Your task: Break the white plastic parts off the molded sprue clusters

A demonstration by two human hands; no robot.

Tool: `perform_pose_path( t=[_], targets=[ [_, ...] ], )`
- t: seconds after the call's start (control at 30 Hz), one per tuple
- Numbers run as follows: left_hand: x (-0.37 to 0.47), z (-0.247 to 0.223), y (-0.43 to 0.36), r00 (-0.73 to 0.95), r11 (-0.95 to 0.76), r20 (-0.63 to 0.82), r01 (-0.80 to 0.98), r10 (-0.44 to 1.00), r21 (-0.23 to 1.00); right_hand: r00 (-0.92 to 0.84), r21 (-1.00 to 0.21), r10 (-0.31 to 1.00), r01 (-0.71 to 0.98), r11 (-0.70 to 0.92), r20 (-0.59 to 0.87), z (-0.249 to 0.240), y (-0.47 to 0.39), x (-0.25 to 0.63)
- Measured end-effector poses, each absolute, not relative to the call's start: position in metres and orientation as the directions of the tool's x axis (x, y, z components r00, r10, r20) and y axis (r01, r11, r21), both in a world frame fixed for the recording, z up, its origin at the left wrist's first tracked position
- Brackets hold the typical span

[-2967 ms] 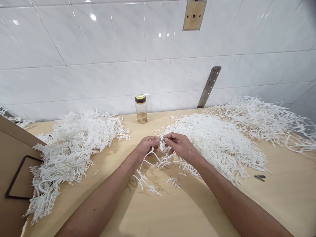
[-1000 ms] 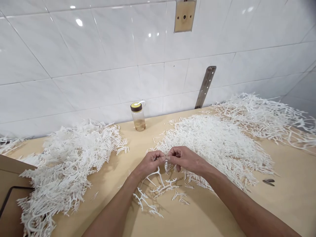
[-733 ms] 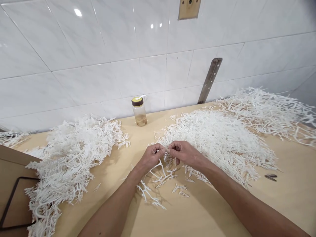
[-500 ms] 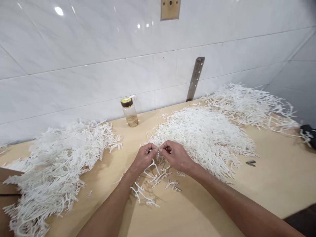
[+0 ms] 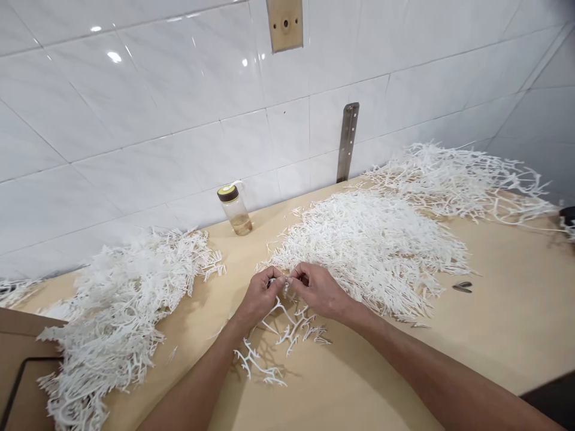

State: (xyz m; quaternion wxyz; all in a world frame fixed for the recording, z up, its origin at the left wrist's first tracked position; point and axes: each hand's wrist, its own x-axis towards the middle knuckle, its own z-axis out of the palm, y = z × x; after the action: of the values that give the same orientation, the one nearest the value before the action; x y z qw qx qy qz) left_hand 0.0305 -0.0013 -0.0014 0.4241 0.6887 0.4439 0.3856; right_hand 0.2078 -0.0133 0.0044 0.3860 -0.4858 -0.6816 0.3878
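Note:
A white branched plastic sprue hangs just over the table, its forked arms spreading below my fingers. My left hand is closed in a pinch on its upper end. Close against it, my right hand pinches the tip of the same sprue between thumb and forefinger; the exact grip is too small to see. Right behind my hands lies a wide heap of short white plastic sticks. A few thin loose sticks rest near the sprue.
A tangled heap of white sprues covers the left side, beside a brown cardboard box. More long white branches lie at the back right. A bottle with yellow lid, a metal strip and small dark pieces are around.
The camera view has turned slightly, shifting the background. My hands stay pinched together in nearly the same place, and the hanging sprue has swung a little.

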Motion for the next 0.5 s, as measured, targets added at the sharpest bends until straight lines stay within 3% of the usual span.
perform_pose_path(
  t=[0.27,0.4,0.5],
  targets=[
    [0.030,-0.004,-0.012,0.290,-0.264,0.167,0.336,0.942,0.904,-0.335,-0.963,0.941,0.266,0.037,-0.056,0.008,-0.017,0.214],
    [0.031,-0.003,-0.016,0.325,-0.182,0.102,0.224,0.940,0.957,-0.466,-0.989,0.872,0.059,-0.137,-0.148,0.011,-0.017,0.218],
    [0.031,-0.003,-0.017,0.323,-0.121,0.063,0.164,0.944,0.979,-0.579,-0.961,0.804,-0.117,-0.251,-0.140,0.021,-0.015,0.226]
  ],
)
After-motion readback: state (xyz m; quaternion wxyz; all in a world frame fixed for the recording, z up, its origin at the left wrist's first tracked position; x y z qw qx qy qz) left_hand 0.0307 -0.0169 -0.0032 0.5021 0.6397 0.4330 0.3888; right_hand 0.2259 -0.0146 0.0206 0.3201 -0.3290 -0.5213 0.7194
